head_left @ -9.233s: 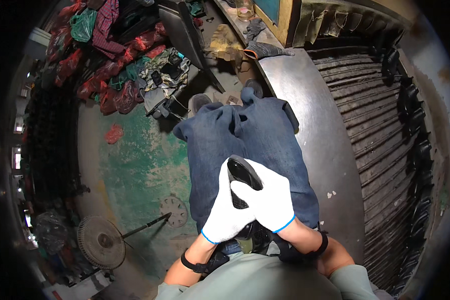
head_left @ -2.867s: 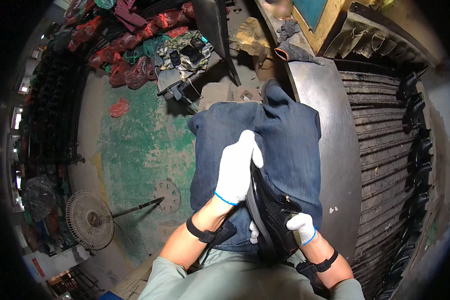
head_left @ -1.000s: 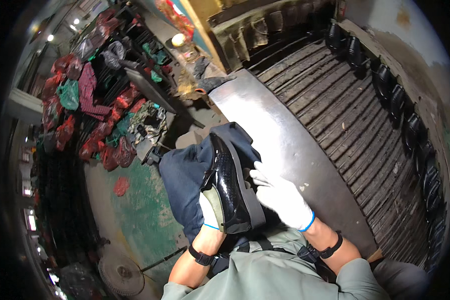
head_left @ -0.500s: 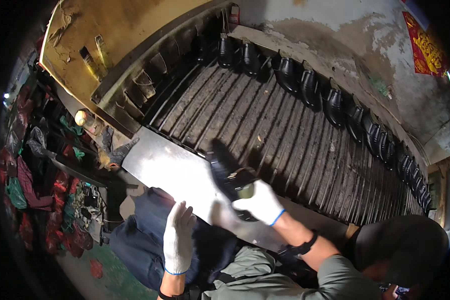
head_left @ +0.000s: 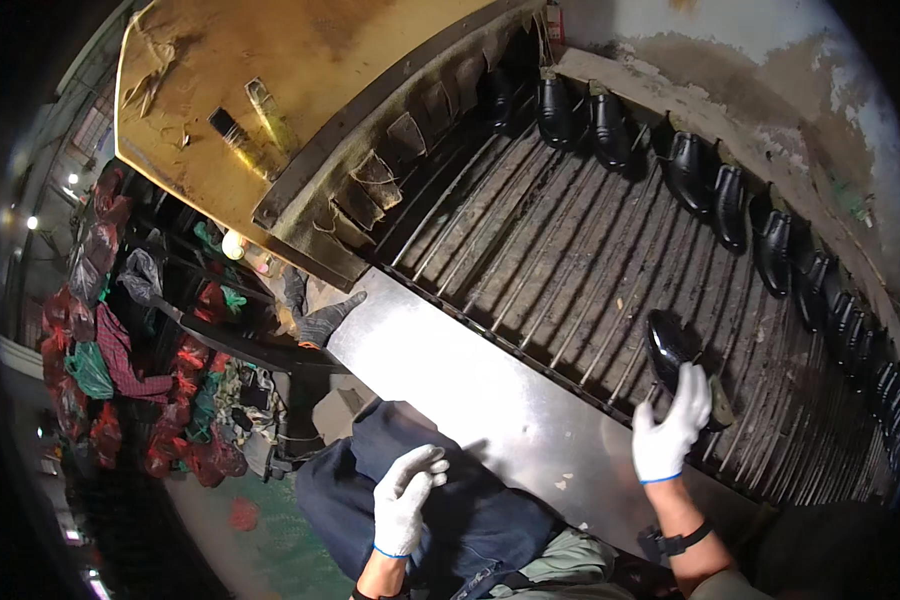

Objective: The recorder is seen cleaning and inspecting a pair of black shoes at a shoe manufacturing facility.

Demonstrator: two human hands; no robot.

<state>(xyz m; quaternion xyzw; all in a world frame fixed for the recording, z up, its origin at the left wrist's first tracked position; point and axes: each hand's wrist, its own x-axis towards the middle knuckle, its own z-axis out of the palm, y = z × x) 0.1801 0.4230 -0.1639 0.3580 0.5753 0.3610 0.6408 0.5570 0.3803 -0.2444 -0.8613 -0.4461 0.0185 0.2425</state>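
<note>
A glossy black shoe (head_left: 668, 348) lies on the metal rods of the rack (head_left: 560, 300), just beyond the metal sheet. A dull greenish block shows at its near end, partly behind my fingers. My right hand (head_left: 672, 430), in a white knit glove with a blue cuff, is right at the shoe with its fingers stretched out and its thumb apart. Whether the fingertips still touch the leather I cannot tell. Over dark blue cloth (head_left: 470, 530) at my lap, my left hand (head_left: 405, 502), gloved alike, hovers with loosely bent fingers and nothing in it.
Several black shoes (head_left: 688, 172) stand along the rack's far edge by the wall. The shiny metal sheet (head_left: 450, 370) runs along the near side. A yellow-brown board with two brushes (head_left: 240, 143) is at upper left. Grey gloves (head_left: 320, 318) lie by the sheet's left end; bagged items hang beyond.
My right hand has taken the shoe from over the metal sheet out to the right onto the rods, and its fingers have opened. My left hand stays empty. The view has shifted.
</note>
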